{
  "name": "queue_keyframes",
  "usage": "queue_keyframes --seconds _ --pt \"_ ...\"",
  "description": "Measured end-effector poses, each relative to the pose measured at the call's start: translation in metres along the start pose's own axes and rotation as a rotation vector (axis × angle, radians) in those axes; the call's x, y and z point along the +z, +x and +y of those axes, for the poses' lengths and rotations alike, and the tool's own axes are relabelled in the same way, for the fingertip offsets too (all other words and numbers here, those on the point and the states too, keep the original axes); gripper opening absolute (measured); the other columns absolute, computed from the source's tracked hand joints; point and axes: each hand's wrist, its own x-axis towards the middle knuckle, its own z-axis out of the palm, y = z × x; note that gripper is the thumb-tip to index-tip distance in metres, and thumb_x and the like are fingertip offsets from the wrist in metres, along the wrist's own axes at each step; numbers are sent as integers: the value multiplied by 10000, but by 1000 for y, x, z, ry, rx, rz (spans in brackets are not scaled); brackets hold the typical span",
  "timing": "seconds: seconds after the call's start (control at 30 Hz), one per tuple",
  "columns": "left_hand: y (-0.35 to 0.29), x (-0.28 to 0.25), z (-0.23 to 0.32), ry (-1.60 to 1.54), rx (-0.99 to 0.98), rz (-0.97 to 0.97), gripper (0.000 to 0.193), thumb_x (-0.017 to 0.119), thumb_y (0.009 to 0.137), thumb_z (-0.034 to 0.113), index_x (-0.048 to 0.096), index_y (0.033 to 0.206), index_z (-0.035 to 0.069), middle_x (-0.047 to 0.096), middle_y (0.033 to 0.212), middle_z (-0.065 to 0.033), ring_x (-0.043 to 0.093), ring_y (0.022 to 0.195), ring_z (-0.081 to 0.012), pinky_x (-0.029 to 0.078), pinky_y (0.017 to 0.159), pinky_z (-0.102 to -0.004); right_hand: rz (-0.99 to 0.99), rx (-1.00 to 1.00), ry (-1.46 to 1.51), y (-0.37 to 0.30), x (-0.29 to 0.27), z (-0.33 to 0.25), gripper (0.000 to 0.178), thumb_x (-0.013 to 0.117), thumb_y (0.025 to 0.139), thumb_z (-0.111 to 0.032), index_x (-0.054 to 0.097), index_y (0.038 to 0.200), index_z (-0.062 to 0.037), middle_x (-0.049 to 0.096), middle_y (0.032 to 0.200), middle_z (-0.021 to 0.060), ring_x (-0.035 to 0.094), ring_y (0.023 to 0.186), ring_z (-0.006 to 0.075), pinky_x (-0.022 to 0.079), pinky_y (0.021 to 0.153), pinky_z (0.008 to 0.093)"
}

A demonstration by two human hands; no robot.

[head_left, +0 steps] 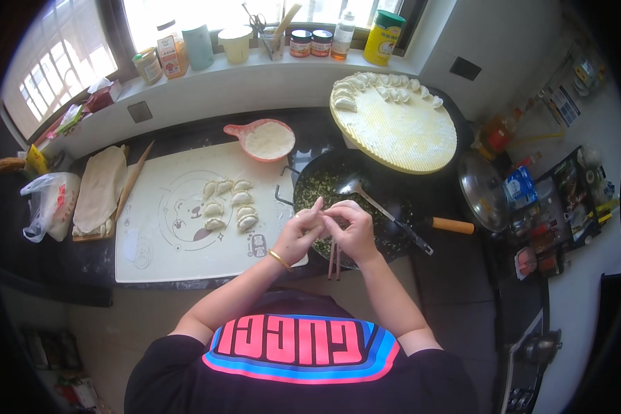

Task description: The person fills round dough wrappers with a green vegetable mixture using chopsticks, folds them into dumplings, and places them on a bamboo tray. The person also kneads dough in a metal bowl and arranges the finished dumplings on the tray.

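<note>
Over the near left part of a black wok (386, 259), my left hand (299, 231) and my right hand (352, 226) meet, fingertips pinched together. Whatever they pinch is hidden by the fingers. Chopped green filling (317, 183) lies in the wok, with a metal spoon (386, 210) resting across it. Below my right hand, a pair of brown chopsticks (334, 261) sticks out past the wok's near rim. Several folded dumplings (228, 205) sit in rows on a white printed mat (141, 238) to the left.
A round pale tray (400, 134) behind the wok carries several dumplings along its far edge. A pink scoop of flour (269, 140) stands behind the mat. Left of it lie a rolling pin (134, 181), stacked dough sheets (100, 190) and a plastic bag (52, 203). A pot lid (483, 192) leans at right.
</note>
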Motion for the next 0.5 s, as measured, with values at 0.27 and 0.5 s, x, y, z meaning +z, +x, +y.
queue_keyframes --seconds 0.27,0.5 --pt "0 3 -3 111 72 -39 520 549 804 -21 408 1299 50 546 1022 -81 525 915 -152 420 838 -274 24 -99 -133 0 5 -1 65 648 690 -17 614 740 8 595 787 77 578 684 144 457 569 244" --pt "0 4 3 48 -17 -24 517 560 810 -30 400 1299 25 509 1038 -50 485 950 -100 417 846 -242 -47 103 26 -4 -4 1 77 652 695 -42 632 761 -8 593 802 102 581 724 231 472 613 311"
